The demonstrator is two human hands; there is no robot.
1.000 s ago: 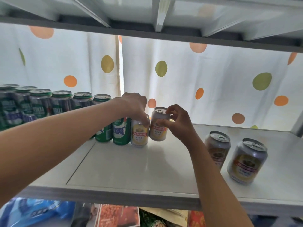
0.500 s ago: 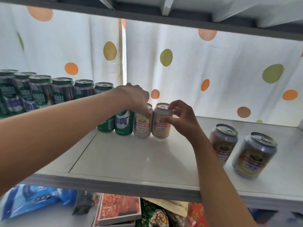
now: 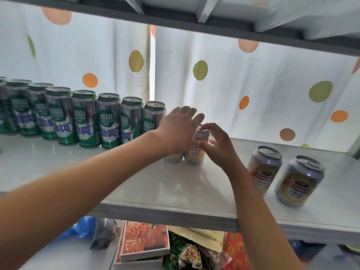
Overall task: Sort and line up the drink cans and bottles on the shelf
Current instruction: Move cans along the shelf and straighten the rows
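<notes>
The shelf (image 3: 136,184) carries a long row of tall green cans (image 3: 85,117) along its back edge, running from the far left toward the middle, and the two short yellow cans (image 3: 191,152) stand at the row's right end, touching each other. Two more short cans (image 3: 280,176) of the same kind wait well apart on the right, nearer the front edge. The left hand (image 3: 179,131) hovers above the inner yellow can with fingers spread and flat, gripping nothing. The right hand (image 3: 218,145) has its fingertips curled round the top rim of the outer yellow can, a light pinch rather than a full clamp. The step in hand seems to be seating this can flush in the line. To do it well, keep the can upright, nudge it until its side meets its neighbour and its front matches the row, and turn the label forward. Steady the neighbour with the open left hand so the push does not topple the light cans
</notes>
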